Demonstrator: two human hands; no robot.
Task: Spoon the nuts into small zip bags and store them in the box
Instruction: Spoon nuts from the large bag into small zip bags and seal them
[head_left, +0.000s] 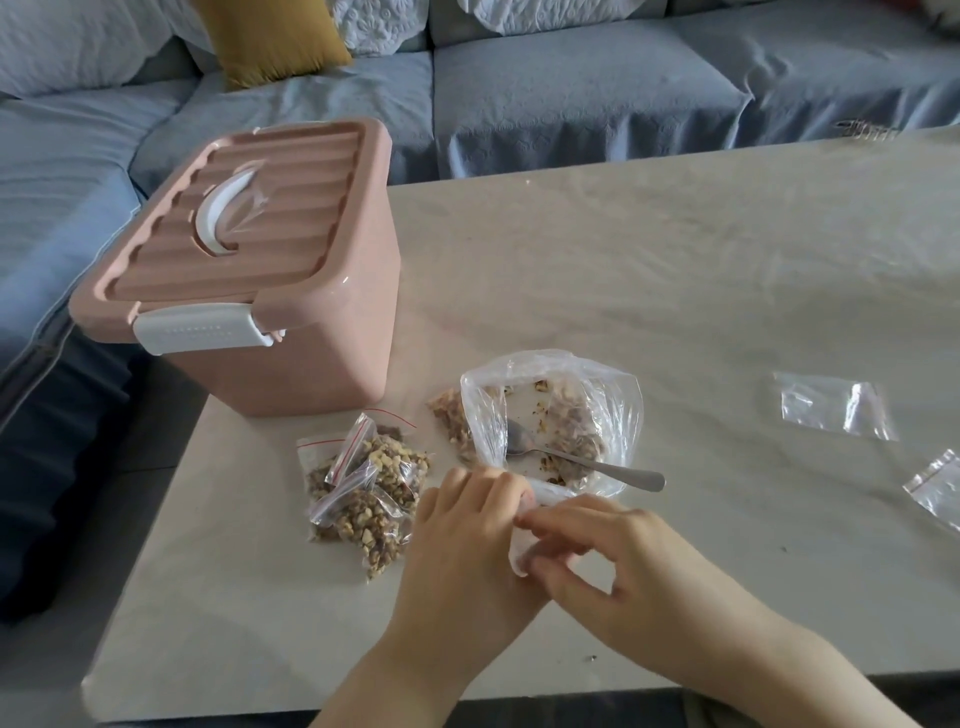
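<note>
A pink lidded box (270, 270) stands shut at the table's left. In front of it lie several small zip bags filled with nuts (363, 488). A large clear bag of nuts (561, 415) lies open at centre, with a metal spoon (587, 462) resting inside, its handle pointing right. Just in front of it, my left hand (467, 545) and my right hand (618, 556) together pinch a small empty zip bag (524, 551), fingers curled on its edges.
Two empty small zip bags (831, 405) (935, 488) lie on the right of the pale table (675, 291). A blue sofa (571, 88) with a yellow cushion (270, 36) runs behind and to the left. A spiral notebook edge (867, 130) shows far right.
</note>
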